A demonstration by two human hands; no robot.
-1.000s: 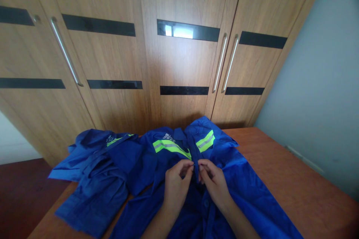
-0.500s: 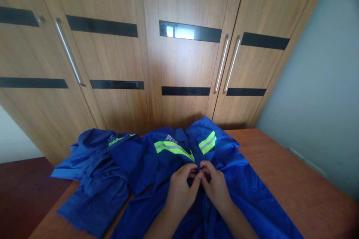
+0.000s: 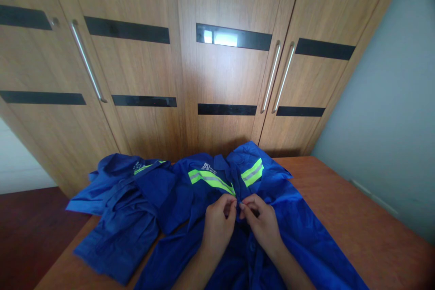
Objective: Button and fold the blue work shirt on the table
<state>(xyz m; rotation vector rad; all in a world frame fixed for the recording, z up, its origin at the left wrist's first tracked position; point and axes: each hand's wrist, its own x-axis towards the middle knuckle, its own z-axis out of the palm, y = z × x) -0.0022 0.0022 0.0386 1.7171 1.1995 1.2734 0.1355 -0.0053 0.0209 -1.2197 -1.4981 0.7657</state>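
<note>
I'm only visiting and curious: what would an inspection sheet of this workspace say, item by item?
Surface: brown wooden table, partly covered by cloth.
Job's things: blue jacket with yellow-green reflective stripes, spread on the table, front up.
Clutter: second blue garment, crumpled beside the jacket on the left.
Grips: left hand and right hand each pinch the jacket's front edges just below the stripes, fingertips close together.
Cables: nothing seen.
Surroundings: wooden wardrobe with metal handles behind the table; grey wall at the right.
</note>
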